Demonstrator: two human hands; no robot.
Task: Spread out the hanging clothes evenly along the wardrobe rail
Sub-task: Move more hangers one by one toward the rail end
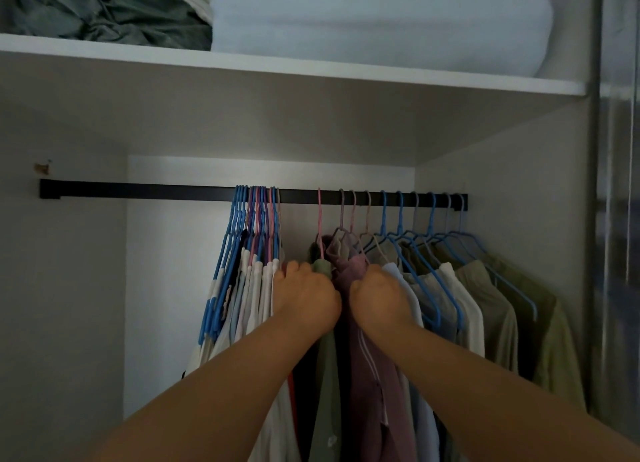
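both hands reach up into the wardrobe, side by side below the middle of the rail [173, 190]. left hand [306, 297] has its fingers curled over the shoulder of an olive green garment [325, 364], which hangs from a single pink hanger [320, 219]; the grip looks closed on the fabric, though the fingertips are hidden in the cloth. right hand [379, 297] is closed in the same way on the shoulder of a mauve garment [374, 375] just beside it, knuckles up, fingertips buried among the clothes.

the black rail runs from the left wall to the right wall of the wardrobe. its left end is bare. near the middle a tight bunch of blue and pink hangers [256, 219] carries pale garments [249, 295] pressed together. a short gap of bare rail separates that bunch from the pink hanger. from there to the right end, hangers sit apart at fairly regular steps, holding beige, white and green shirts [491, 309].

above the rail, a white shelf [311, 71] carries a crumpled dark green cloth [104, 11] at its left and a folded pale blue blanket [381, 21] to the right.
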